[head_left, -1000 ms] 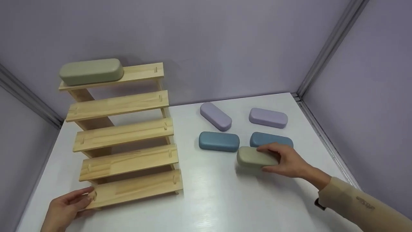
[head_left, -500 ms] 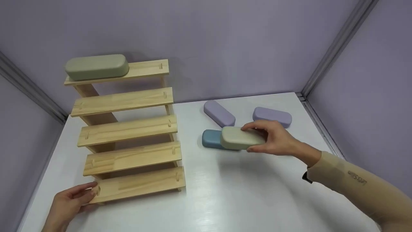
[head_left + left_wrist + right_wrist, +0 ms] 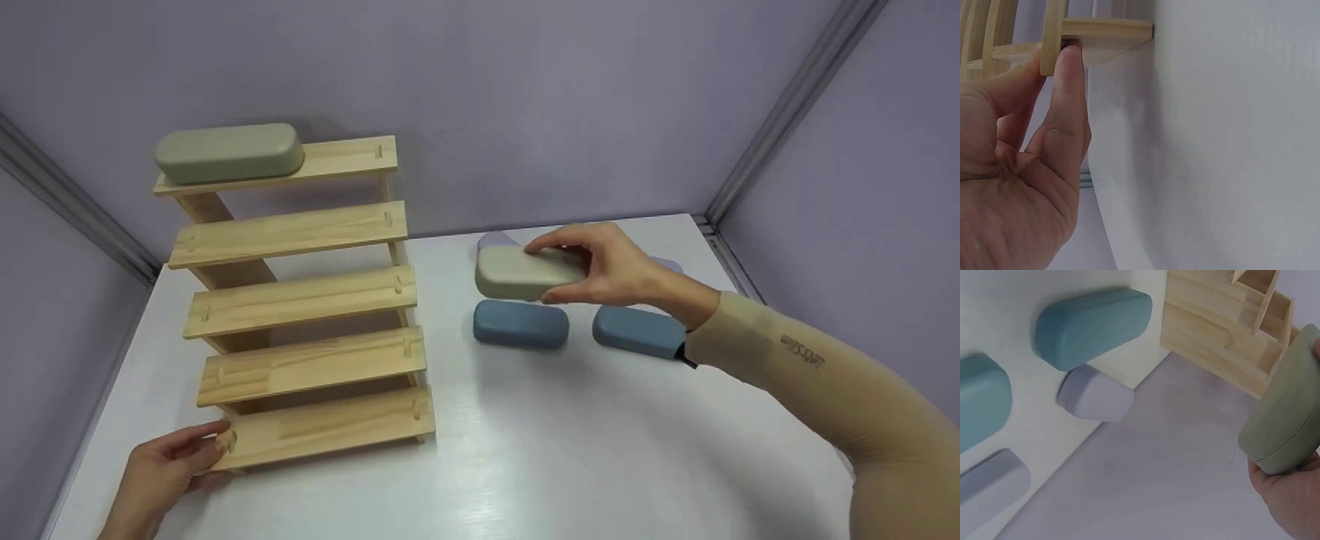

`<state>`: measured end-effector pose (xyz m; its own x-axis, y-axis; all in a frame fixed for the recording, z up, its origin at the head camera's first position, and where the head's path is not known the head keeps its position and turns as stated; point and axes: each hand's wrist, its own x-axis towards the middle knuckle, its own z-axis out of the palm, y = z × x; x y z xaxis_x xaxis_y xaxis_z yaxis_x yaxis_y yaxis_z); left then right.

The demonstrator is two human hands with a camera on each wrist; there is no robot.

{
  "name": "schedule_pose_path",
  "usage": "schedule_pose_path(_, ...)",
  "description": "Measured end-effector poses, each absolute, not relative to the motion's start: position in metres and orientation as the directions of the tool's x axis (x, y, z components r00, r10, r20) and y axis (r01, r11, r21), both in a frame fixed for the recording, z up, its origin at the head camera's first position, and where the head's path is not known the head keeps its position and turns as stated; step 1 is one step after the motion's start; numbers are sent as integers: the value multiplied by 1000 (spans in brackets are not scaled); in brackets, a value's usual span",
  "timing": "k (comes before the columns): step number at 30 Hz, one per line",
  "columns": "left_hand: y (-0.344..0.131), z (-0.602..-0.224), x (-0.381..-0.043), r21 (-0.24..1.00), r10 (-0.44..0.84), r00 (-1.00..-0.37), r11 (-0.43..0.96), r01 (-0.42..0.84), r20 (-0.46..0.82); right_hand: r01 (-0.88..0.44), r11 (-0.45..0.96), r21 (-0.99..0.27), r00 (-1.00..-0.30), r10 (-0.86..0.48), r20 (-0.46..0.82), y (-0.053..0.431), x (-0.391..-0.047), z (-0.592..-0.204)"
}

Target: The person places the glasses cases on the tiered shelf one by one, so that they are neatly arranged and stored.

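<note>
My right hand (image 3: 611, 266) grips a pale green glasses case (image 3: 517, 271) by its right end, raised above the table behind the blue cases. The right wrist view shows the seam along the side of this green case (image 3: 1286, 410). At the lower left my left hand (image 3: 161, 465) pinches the left end of the bottom board of a stepped wooden rack (image 3: 322, 427). In the left wrist view, thumb and fingers of the left hand (image 3: 1033, 152) close round that board's edge. Another green glasses case (image 3: 229, 154) lies on the left part of the rack's top step.
Two blue glasses cases (image 3: 520, 325) lie on the white table (image 3: 525, 465); the right one (image 3: 637, 330) is partly behind the sleeve. Two lilac cases (image 3: 1098, 394) lie farther back, mostly hidden by the right hand in the head view. Walls enclose the table.
My right hand has lifted the green case and carried it back and to the left, past the blue cases. The left hand keeps its grip on the rack; the head view has shifted slightly.
</note>
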<state>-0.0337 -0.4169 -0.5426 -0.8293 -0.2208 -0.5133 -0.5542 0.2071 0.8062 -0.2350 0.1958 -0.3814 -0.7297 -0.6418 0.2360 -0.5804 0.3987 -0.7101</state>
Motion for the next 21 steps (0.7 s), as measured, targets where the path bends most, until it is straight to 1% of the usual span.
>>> schedule_pose_path(6, -416, -544, -34, 801, -229, -826, 217, -559, -515, -582, 416, -699, -730, -645, 225, 176, -253, -361)
schedule_pose_path(14, -415, -544, -34, 806, -210, -841, 245, -539, -499, -611, 409, -678, -729, -623, 282, 151, -280, -335)
schedule_pose_path(21, -411, -544, -33, 813, -208, -839, 216, -540, -503, -622, 432, -652, -728, -626, 280, 125, -301, -314)
